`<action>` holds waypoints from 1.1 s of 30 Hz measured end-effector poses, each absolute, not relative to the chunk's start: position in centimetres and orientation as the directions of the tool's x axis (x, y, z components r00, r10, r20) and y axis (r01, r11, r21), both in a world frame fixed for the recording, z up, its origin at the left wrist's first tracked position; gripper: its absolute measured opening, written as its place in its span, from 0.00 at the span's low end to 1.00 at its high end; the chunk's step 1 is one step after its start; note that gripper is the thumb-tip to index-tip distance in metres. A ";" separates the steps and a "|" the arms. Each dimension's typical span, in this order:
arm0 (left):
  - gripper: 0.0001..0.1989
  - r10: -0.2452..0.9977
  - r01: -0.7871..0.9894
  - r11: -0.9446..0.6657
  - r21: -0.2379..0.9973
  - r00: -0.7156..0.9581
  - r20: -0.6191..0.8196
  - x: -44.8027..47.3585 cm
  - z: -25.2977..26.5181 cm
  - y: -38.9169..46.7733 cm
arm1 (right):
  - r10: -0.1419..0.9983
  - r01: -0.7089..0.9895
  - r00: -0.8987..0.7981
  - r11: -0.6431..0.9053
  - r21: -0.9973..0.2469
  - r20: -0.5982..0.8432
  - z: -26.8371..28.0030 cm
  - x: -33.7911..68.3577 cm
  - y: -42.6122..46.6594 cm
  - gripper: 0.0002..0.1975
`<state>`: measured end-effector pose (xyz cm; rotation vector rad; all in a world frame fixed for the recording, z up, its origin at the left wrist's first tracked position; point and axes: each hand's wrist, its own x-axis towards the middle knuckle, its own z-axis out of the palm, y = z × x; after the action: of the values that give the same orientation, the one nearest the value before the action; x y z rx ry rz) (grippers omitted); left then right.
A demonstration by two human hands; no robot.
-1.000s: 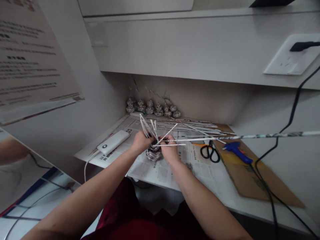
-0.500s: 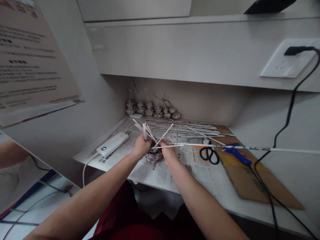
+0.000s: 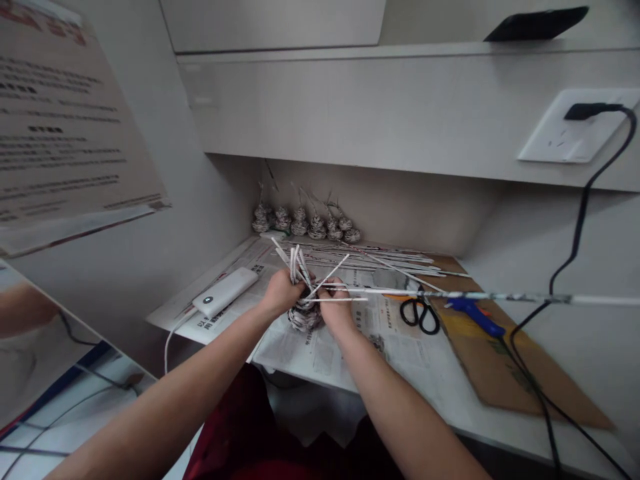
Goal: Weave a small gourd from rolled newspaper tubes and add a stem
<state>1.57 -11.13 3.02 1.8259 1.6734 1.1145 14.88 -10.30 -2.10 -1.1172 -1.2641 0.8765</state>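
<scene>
From where I'm stood: job's approx. midway on this one pc, I'd guess. The woven piece point(image 3: 304, 319) is btwn the two hands, over the newspaper point(image 3: 320, 357) near the front of the worktop point(image 3: 463, 400); lower body's wound w/ printed paper & looks rounded. Above that, the pale spokes point(image 3: 299, 263) poke up & out, bare, so the upper part's prob. what's left. L hand point(image 3: 285, 293) is closed on the piece's L side, by the base of the spokes; R hand point(image 3: 336, 303) has its fingers pinched on the long paper strip point(image 3: 390, 291) at the rim, the strip's tail running far off to the R. Exact fingertip grip's too small to tell. At the back, a row of woven gourds point(image 3: 317, 228), approx. six, look done or nearly, thin ends on top. Plenty of spare strips point(image 3: 400, 257) lie behind the piece; scissors point(image 3: 420, 315) & blue glue gun point(image 3: 475, 315) sit to the R, neither in hand.
</scene>
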 end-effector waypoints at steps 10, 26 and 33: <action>0.18 0.958 0.586 -0.270 0.764 0.083 0.275 1.1 3.1 -11.3 | 0.958 0.072 0.143 0.241 -0.968 0.249 -2.3 14.8 -10.1 0.09; 0.13 0.948 0.897 -0.054 0.438 -0.091 0.304 3.5 4.3 -13.1 | 0.866 0.252 0.102 0.453 -0.855 0.489 -0.2 14.5 -12.4 0.04; 0.11 0.958 0.828 0.009 0.561 -0.169 0.233 2.7 4.3 -12.5 | 0.867 0.189 0.058 0.477 -0.858 0.495 -0.3 14.4 -12.5 0.05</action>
<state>2.66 -12.47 4.30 1.8706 2.0671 0.8899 14.39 -12.48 -0.27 -0.9846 -1.4510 0.6672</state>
